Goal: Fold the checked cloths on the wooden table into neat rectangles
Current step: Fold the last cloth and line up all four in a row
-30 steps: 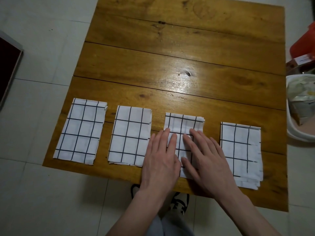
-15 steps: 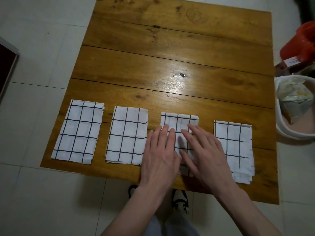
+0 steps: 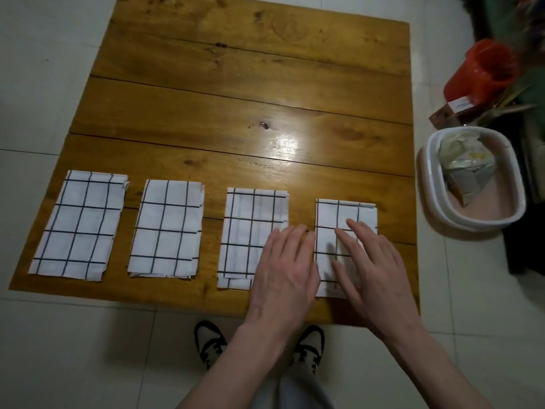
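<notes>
Rightmost cloth (image 3: 348, 214) under right hand (image 3: 371, 261) (fingers flat).

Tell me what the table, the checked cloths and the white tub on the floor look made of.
Table: varnished wood planks, with visible grain, knots and glare. Checked cloths: thin woven fabric, matte; layered edges show at the folds. White tub: probably smooth plastic, going by its rounded, even rim.

Glossy varnished wooden table (image 3: 236, 98); matt woven checked cloths (image 3: 79, 225).
</notes>
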